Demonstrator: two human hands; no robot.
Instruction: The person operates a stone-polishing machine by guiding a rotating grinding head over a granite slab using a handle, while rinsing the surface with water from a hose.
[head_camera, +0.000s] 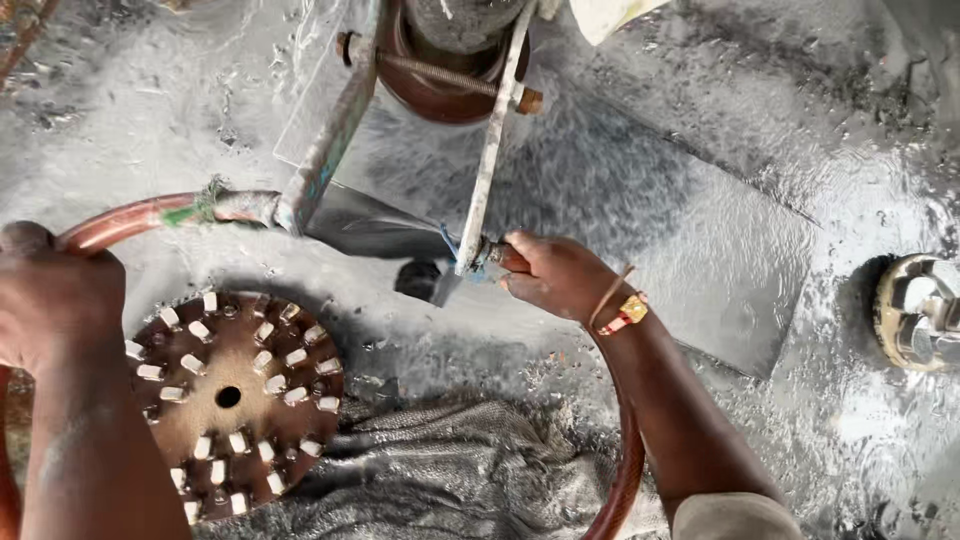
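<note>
Seen from the head camera, the right hand (555, 275) is clenched around the end of a round reddish handle bar, right where a grey metal strut (490, 150) meets it, and the left hand (45, 300) is closed over the same reddish bar (140, 215) on the far left of that strut. Below and left of the strut lies a brown disc (232, 398) studded with small white blocks, beside a grey cloth (450, 470) on the wet, slurry-coated floor (700, 200). The likeliest trouble is a slip: wet bar and wet floor could let either grip slide, and the right hand's fingers sit close enough to the strut joint to be pinched. The machine body above the strut is cut off, the left hand's fingers are hidden, and a shiny metal object (918, 310) far right of the strut is unclear
</note>
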